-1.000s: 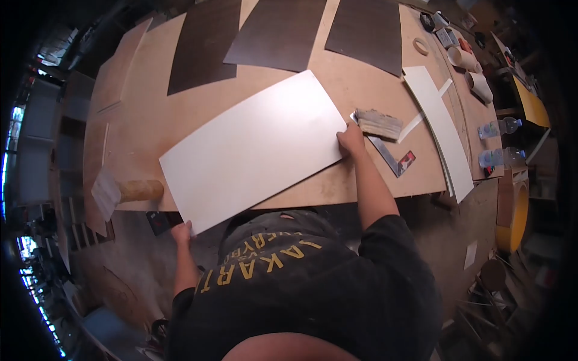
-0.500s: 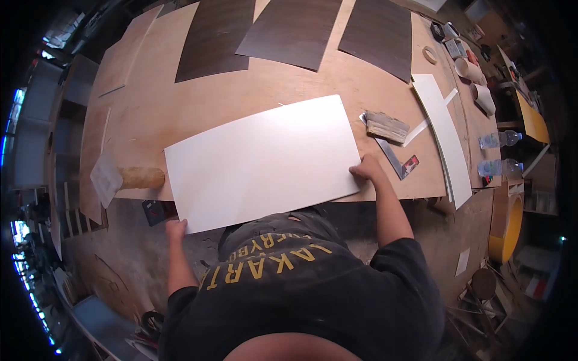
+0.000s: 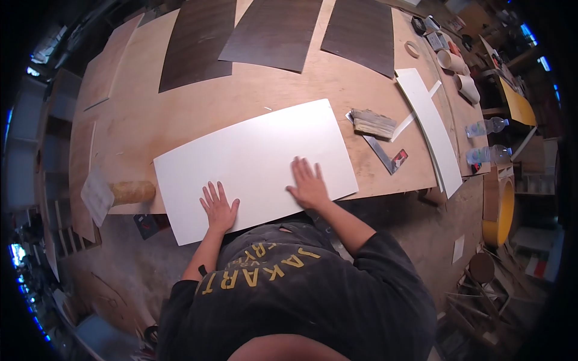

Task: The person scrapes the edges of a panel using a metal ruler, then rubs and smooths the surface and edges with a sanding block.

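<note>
A white rectangular sheet (image 3: 253, 153) lies on the wooden workbench (image 3: 241, 96), its near edge overhanging the front, close to my body. My left hand (image 3: 219, 207) rests flat on the sheet's lower left part, fingers spread. Farther right, my right hand (image 3: 309, 183) lies on its surface too, with fingers stretched out. Neither hand grips anything. Just beyond the sheet's right end are a metal try square (image 3: 382, 153) and a rough wood block (image 3: 373, 123).
Three dark brown panels (image 3: 274, 36) lie along the far side. Long white strips (image 3: 428, 126) are at the right, near two plastic bottles (image 3: 489, 127) and a tape roll (image 3: 412, 49). A yellowish roll (image 3: 133, 192) sits at the left front edge.
Both hands have let go of the sheet's edges and moved inward, now flat on top of it. The whole view has shifted slightly.
</note>
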A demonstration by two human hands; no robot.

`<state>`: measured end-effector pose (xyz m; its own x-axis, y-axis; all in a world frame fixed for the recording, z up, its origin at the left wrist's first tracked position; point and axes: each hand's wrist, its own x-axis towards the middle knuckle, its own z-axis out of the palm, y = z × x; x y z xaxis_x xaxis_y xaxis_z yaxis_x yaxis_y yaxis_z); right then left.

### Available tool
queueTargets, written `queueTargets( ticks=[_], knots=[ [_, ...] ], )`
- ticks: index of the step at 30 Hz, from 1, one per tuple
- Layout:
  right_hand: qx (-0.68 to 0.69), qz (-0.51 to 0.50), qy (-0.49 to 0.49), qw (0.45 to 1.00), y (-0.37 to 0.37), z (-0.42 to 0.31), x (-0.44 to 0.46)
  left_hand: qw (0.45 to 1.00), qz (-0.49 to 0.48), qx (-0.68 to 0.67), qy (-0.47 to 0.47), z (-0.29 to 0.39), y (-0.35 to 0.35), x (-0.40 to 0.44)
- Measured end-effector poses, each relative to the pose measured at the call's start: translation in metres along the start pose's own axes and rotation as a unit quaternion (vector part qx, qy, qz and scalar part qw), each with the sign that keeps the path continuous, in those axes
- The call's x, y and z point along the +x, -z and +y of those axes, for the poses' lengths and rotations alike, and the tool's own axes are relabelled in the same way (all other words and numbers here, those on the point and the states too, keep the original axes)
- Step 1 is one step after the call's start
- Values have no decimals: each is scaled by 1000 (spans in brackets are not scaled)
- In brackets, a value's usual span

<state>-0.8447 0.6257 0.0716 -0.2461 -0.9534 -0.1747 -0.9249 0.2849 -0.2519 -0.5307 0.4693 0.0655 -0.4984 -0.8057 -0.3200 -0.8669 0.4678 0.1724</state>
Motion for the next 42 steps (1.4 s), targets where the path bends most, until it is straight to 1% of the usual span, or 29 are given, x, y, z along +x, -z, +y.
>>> queueTargets(
  ticks=[2,4,6,8,11,14,17,20,21,24,27,30,33,36,39,41,42],
  knots=[
    [-6,16,-73,997,8,31,-4,1000,1,-4,-1,-2,-3,1],
    [-20,19,-101,995,15,46,-6,1000,-1,-9,1,-1,-3,1],
    [-26,34,-129,991,14,45,-5,1000,-7,-12,4,-2,-3,1],
    [-24,60,-157,985,7,30,1,1000,-14,-11,4,-3,-3,4],
    [-24,58,-186,981,5,9,7,1000,-23,-10,4,-5,-1,5],
    [-9,31,-173,984,13,14,0,1000,-28,-6,2,-7,1,8],
    [-21,48,-163,985,14,47,-10,1000,-31,-1,2,-6,1,8],
    [-32,45,-195,979,44,67,-15,1000,-29,9,2,-9,-3,9],
    [-43,93,-181,978,40,73,-16,1000,-28,14,1,-9,-3,9],
    [7,114,-164,980,29,89,-23,999,-38,22,4,-8,-2,10],
    [32,170,-165,971,14,110,-36,999,-38,27,2,-11,-2,11],
    [110,209,-261,936,0,121,-50,999,6,42,-19,-11,-8,9],
    [133,228,-289,920,-6,127,-50,995,49,33,-76,-11,-12,14],
    [172,208,-302,914,1,126,-52,972,48,41,-228,12,-4,30],
    [175,224,-305,909,-2,124,-55,942,10,52,-332,54,10,51],
    [175,248,-307,902,-6,122,-57,922,-5,64,-382,80,15,64],
    [172,234,-349,891,-2,116,-60,912,-9,68,-405,89,14,73]
  ],
)
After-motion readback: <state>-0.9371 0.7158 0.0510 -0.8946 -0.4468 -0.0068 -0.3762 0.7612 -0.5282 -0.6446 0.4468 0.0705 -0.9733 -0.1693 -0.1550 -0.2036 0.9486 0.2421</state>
